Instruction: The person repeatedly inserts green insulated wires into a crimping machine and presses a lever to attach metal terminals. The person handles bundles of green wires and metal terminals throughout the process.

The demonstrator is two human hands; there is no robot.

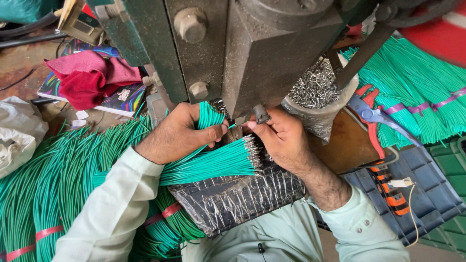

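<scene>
Cluttered workshop bench, rust-stained, crowded around a heavy grey-green press (272, 53) with big hex bolts on its cast body. Loose green wires (63, 179) lie in thick sheaves at the left, tied with red bands; more banded sheaves (412, 97) sit at the right.

Left hand (177, 133) is closed around a bundle of cut green wires (213, 162), thumb pinching 1 wire toward the die. Right hand (281, 138) is narrowly pinched at the wire tip just under the press ram, fingertips touching the tooling.

Risks, as I judge them: fingers sit right at the striking point, so a stroke before they clear could crush them. A wire fed crooked could crimp badly. The bundle could slip and fan out.

Materials: wires smooth, flexible plastic-sheathed, ends capped with small bright metal terminals. A clear bag of shiny loose terminals (315, 90) sits behind the right hand. Crinkled black plastic sheet (238, 199) covers the lap. Red-handled pliers (371, 116) rest near; crumpled red cloth (90, 77) lies back left.
</scene>
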